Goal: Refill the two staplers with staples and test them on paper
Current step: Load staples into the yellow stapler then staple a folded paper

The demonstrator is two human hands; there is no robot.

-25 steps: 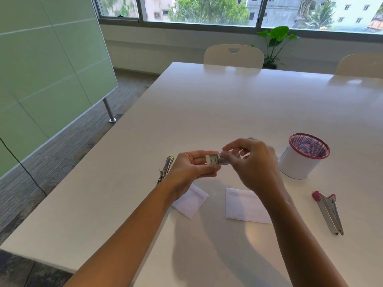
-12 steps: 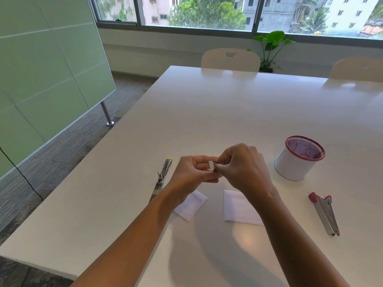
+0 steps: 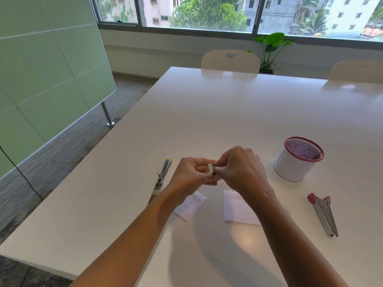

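Observation:
Both hands meet above the white table [image 3: 228,112]. My left hand [image 3: 191,176] and my right hand [image 3: 242,169] pinch a small white staple box [image 3: 211,168] between their fingertips; most of it is hidden by the fingers. A metal stapler with a yellow tip [image 3: 162,178] lies opened out flat on the table, left of my left hand. A second metal stapler with red ends [image 3: 323,214] lies at the right. Two small white paper pieces sit below the hands: the left paper [image 3: 191,206] and the right paper [image 3: 236,210].
A white mesh pen cup with a red rim [image 3: 298,159] stands right of my hands. Two pale chairs [image 3: 231,61] stand at the table's far side, with a potted plant [image 3: 271,48] behind. A green partition [image 3: 45,69] stands on the left.
The staple box showed lengthwise between the hands a second ago; now the fingers have closed in around it and only its white end shows. The view has tilted slightly.

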